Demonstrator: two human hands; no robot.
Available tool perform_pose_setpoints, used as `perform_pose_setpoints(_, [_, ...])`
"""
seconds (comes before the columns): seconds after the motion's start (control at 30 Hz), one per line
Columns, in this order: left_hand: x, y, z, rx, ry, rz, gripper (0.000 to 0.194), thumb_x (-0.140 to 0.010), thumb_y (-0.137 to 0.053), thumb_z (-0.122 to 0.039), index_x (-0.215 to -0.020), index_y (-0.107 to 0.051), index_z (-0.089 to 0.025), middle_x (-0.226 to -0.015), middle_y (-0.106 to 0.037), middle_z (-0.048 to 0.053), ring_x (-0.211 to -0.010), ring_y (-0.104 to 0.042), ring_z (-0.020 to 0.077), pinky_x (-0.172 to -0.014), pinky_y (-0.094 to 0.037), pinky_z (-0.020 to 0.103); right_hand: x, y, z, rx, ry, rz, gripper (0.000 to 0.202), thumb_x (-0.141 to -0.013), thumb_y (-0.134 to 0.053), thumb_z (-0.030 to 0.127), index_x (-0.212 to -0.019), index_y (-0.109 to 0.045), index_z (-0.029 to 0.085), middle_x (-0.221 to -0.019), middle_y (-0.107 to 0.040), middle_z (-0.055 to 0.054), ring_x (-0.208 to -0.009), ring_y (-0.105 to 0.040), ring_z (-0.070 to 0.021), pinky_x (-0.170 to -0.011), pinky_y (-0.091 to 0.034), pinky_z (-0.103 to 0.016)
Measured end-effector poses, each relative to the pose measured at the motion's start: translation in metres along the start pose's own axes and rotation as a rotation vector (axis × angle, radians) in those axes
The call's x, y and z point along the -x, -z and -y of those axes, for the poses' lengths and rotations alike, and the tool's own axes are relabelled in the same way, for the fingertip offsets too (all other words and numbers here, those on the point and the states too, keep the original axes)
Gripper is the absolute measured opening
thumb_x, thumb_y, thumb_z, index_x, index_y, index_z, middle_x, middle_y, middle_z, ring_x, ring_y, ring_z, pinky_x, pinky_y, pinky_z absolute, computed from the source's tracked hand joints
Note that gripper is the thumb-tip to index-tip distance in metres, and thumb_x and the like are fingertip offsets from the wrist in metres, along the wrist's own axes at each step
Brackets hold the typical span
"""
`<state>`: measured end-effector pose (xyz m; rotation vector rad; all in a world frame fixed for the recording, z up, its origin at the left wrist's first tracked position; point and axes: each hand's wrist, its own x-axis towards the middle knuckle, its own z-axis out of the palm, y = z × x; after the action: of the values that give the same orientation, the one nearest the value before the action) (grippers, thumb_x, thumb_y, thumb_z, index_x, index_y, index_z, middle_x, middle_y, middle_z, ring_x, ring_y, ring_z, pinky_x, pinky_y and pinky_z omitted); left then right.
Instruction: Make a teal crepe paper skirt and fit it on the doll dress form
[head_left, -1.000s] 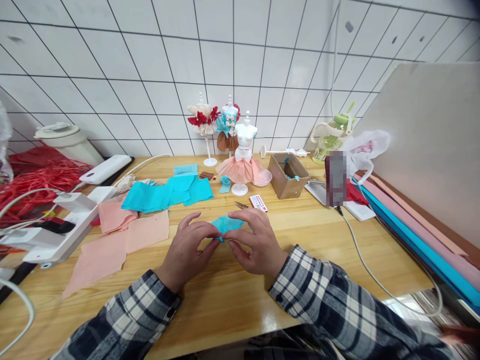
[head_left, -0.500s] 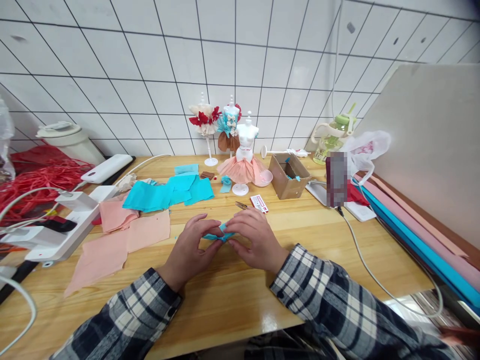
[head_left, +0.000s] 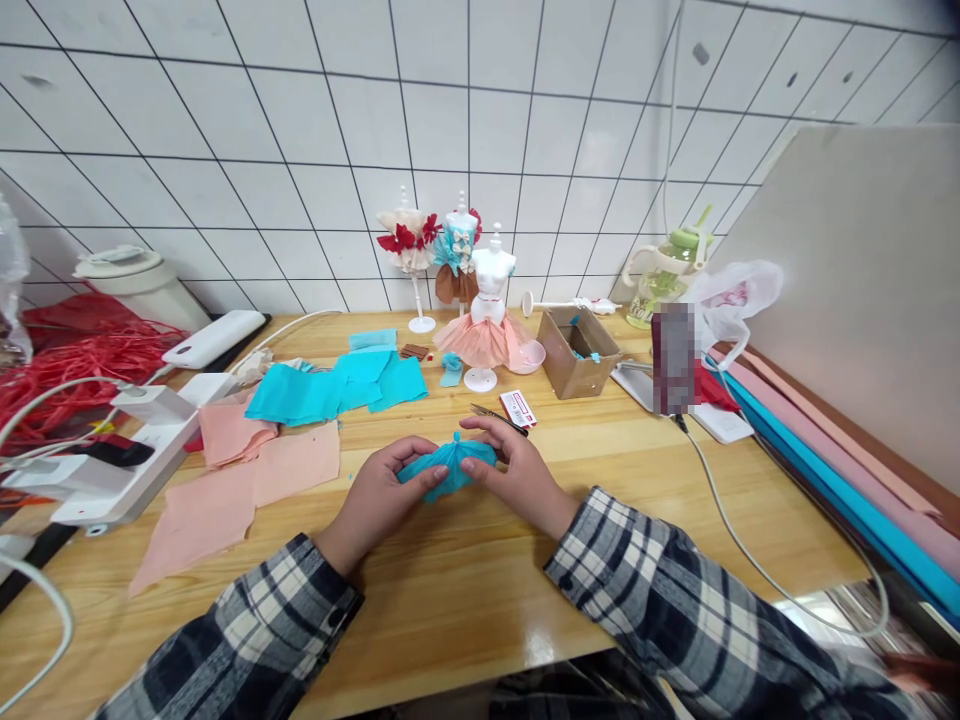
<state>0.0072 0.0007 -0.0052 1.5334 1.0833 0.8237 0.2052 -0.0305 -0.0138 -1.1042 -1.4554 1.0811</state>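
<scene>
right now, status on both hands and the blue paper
Left hand and right hand: both closed on gathered blue paper. Paper fanned out, small knob on top. Small scissors lie just beyond right hand.

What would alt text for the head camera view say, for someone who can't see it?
Two hands, left and right, hold a gathered piece of blue crepe-like material above a wooden table. Beyond them stand three small dress forms in ruffled outfits, between flat blue sheets and an open brown box.
</scene>
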Motion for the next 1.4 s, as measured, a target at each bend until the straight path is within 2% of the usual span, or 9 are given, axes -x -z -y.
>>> perform_pose_setpoints(0.13, [-0.002, -0.001, 0.003, 0.184, 0.060, 0.046, 0.034, -0.072, -0.074, -0.047, -0.085, -0.064, -0.018, -0.076, -0.064, 0.001, -0.067, -0.058, 0.0154, -0.061, -0.048, 0.026, -0.005, 0.001, -0.004, -0.162, -0.150, 0.023, 0.033, -0.073, -0.074, 0.044, -0.091, -0.068, 0.017, -0.087, -0.068, -0.005, -0.078, -0.062, -0.0168, -0.071, -0.048, -0.030])
perform_pose_setpoints(0.23, [-0.003, -0.001, 0.005, 0.394, 0.122, 0.025, 0.036, -0.074, -0.072, -0.048, -0.091, -0.062, -0.019, -0.076, -0.064, 0.001, -0.066, -0.059, 0.0153, -0.062, -0.049, 0.027, -0.006, 0.001, -0.004, -0.336, -0.269, 0.050, 0.035, -0.068, -0.077, 0.046, -0.085, -0.069, 0.016, -0.079, -0.067, -0.002, -0.069, -0.059, -0.0141, -0.067, -0.047, -0.028])
perform_pose_setpoints(0.37, [0.000, -0.004, 0.002, 0.560, 0.195, 0.168, 0.064, -0.062, -0.082, -0.047, -0.116, -0.057, -0.023, -0.106, -0.067, 0.008, -0.088, -0.066, 0.0231, -0.076, -0.053, 0.034, -0.006, -0.001, 0.000, -0.539, -0.361, -0.027, 0.040, -0.059, -0.084, 0.045, -0.083, -0.068, 0.017, -0.079, -0.067, -0.002, -0.067, -0.059, -0.0139, -0.064, -0.047, -0.027])
perform_pose_setpoints(0.53, [0.001, -0.010, 0.001, 0.518, 0.215, 0.191, 0.069, -0.056, -0.087, -0.023, -0.118, -0.056, -0.022, -0.114, -0.065, 0.010, -0.098, -0.063, 0.0234, -0.083, -0.052, 0.033, -0.006, 0.001, 0.002, -0.638, -0.392, -0.043, 0.037, -0.062, -0.083, 0.043, -0.083, -0.068, 0.017, -0.077, -0.065, 0.000, -0.068, -0.057, -0.0134, -0.065, -0.045, -0.026])
perform_pose_setpoints(0.7, [0.000, -0.011, 0.001, 0.454, 0.180, 0.210, 0.067, -0.058, -0.086, -0.023, -0.118, -0.057, -0.023, -0.115, -0.064, 0.009, -0.098, -0.063, 0.0226, -0.082, -0.051, 0.032, -0.006, 0.000, 0.002, -0.663, -0.424, -0.030, 0.035, -0.060, -0.084, 0.041, -0.077, -0.067, 0.016, -0.073, -0.063, 0.001, -0.064, -0.054, -0.0101, -0.062, -0.042, -0.023])
perform_pose_setpoints(0.93, [-0.003, -0.001, 0.002, 0.226, 0.043, 0.277, 0.071, -0.059, -0.085, -0.034, -0.122, -0.055, -0.022, -0.124, -0.063, 0.010, -0.110, -0.061, 0.0284, -0.092, -0.049, 0.038, -0.008, 0.006, 0.004, -0.582, -0.383, -0.010, 0.035, -0.062, -0.083, 0.045, -0.079, -0.070, 0.017, -0.074, -0.066, 0.000, -0.067, -0.056, -0.0125, -0.066, -0.044, -0.025])
perform_pose_setpoints(1.1, [-0.033, 0.009, 0.012, -0.084, -0.156, 0.067, 0.035, -0.078, -0.068, -0.041, -0.104, -0.063, -0.018, -0.100, -0.070, 0.009, -0.094, -0.065, 0.0242, -0.087, -0.051, 0.037, -0.012, 0.022, 0.006, -0.395, -0.231, -0.039, 0.035, -0.068, -0.078, 0.048, -0.083, -0.072, 0.017, -0.076, -0.067, 0.000, -0.069, -0.056, -0.0125, -0.069, -0.044, -0.027])
perform_pose_setpoints(1.23, [-0.068, -0.002, 0.011, -0.475, -0.437, 0.145, 0.017, -0.077, -0.065, -0.029, -0.090, -0.070, -0.019, -0.097, -0.070, 0.008, -0.093, -0.065, 0.0237, -0.087, -0.050, 0.036, -0.016, 0.039, 0.007, -0.298, -0.193, -0.107, 0.036, -0.065, -0.079, 0.047, -0.085, -0.073, 0.017, -0.080, -0.069, 0.000, -0.072, -0.057, -0.0142, -0.073, -0.045, -0.029])
perform_pose_setpoints(1.4, [-0.110, -0.027, 0.007, -0.815, -0.574, 0.086, 0.030, -0.084, -0.053, -0.023, -0.111, -0.067, -0.020, -0.118, -0.066, 0.011, -0.113, -0.058, 0.0263, -0.099, -0.045, 0.040, -0.023, 0.067, 0.003, -0.261, -0.142, -0.205, 0.036, -0.065, -0.079, 0.044, -0.087, -0.073, 0.016, -0.086, -0.070, -0.003, -0.080, -0.060, -0.0169, -0.078, -0.046, -0.032])
